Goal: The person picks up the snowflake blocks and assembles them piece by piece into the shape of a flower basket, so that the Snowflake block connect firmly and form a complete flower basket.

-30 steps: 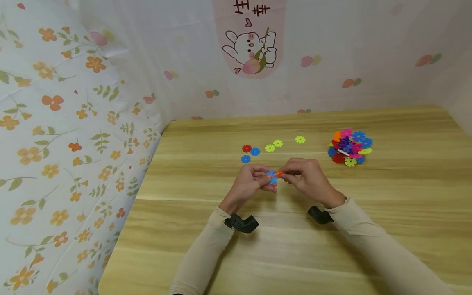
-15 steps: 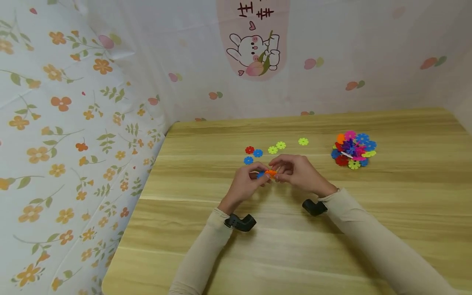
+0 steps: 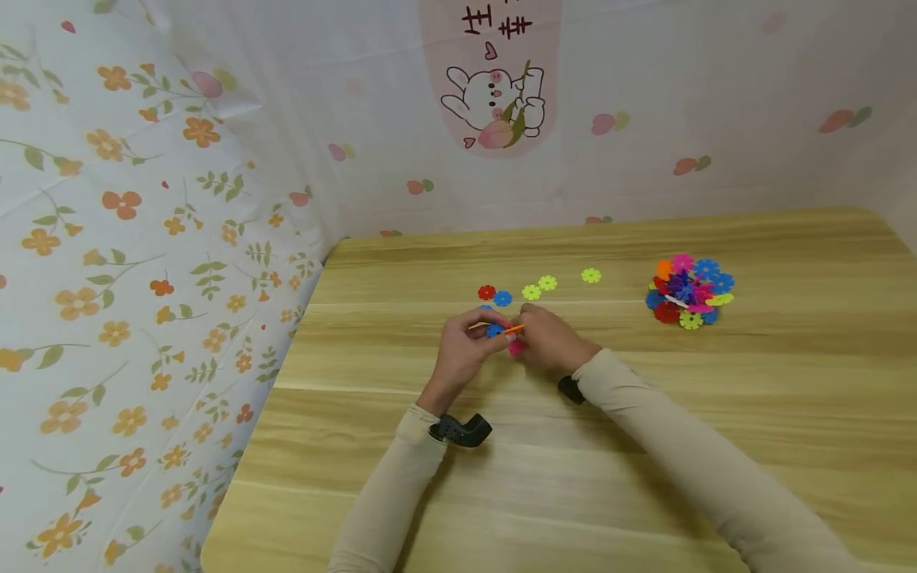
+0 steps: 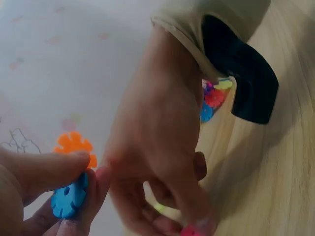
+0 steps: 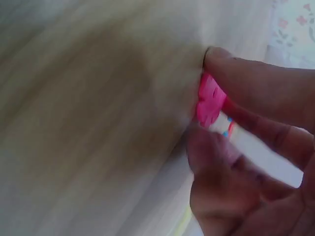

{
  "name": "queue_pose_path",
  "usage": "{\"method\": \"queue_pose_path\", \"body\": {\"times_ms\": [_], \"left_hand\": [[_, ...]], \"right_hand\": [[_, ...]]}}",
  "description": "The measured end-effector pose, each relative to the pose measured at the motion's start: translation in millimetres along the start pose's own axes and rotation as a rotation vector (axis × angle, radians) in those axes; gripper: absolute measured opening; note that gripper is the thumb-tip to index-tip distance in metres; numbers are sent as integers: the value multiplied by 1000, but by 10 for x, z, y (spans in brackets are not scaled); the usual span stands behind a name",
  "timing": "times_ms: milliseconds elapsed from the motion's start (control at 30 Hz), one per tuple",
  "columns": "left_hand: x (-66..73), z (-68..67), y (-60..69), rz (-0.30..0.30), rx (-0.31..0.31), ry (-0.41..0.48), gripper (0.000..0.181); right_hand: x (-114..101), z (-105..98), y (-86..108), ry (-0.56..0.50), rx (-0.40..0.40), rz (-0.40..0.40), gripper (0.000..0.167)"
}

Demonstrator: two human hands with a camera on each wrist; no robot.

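Note:
My left hand (image 3: pixel 458 350) pinches a blue notched snowflake disc (image 4: pixel 68 199) and an orange snowflake disc (image 4: pixel 74 144), which touch and look slotted together at an angle. The thumb covers part of where they meet. Close on its right, my right hand (image 3: pixel 552 338) holds a pink snowflake disc (image 5: pixel 210 101) between thumb and finger, low over the wooden table. In the head view only a piece of the pink disc shows below the knuckles.
Behind the hands lie loose discs: a red disc (image 3: pixel 486 293), a blue disc (image 3: pixel 503 298), another half hidden by the left hand, and yellow-green discs (image 3: pixel 548 282). A multicoloured cluster of joined discs (image 3: pixel 689 293) stands at the right. A printed curtain (image 3: pixel 344 103) borders the table.
My right hand has left the orange disc, turned over and moved left and down, and now holds a pink disc. The left hand has shifted slightly left, keeping the blue and orange discs.

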State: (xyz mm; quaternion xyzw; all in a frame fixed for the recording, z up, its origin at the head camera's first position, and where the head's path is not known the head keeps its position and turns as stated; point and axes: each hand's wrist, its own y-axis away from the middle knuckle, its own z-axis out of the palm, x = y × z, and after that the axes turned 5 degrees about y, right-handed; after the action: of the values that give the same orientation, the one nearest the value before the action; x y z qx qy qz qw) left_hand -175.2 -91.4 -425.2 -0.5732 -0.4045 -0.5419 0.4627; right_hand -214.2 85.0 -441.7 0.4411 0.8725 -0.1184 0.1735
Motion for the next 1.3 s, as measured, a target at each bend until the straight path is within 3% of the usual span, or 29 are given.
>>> {"method": "queue_pose_path", "body": {"times_ms": [233, 400, 533, 667, 900, 1100, 1300], "left_hand": [[-96, 29, 10, -70, -31, 143, 21], [-118, 84, -6, -72, -84, 143, 23], [-116, 118, -25, -65, -92, 121, 22], [-117, 131, -28, -67, -94, 108, 19], [-129, 179, -29, -66, -130, 104, 22], [-155, 209, -32, -30, -139, 53, 21], [-168, 228, -42, -32, -145, 19, 20]], "right_hand": [[253, -58, 228, -224, -53, 49, 18], [370, -110, 492, -411, -30, 119, 6], [343, -199, 640, -587, 25, 181, 11], [246, -282, 692, -697, 127, 182, 20], [117, -352, 696, -775, 245, 164, 21], [87, -348, 688, -775, 243, 165, 22], [93, -368, 702, -738, 229, 185, 22]]}}
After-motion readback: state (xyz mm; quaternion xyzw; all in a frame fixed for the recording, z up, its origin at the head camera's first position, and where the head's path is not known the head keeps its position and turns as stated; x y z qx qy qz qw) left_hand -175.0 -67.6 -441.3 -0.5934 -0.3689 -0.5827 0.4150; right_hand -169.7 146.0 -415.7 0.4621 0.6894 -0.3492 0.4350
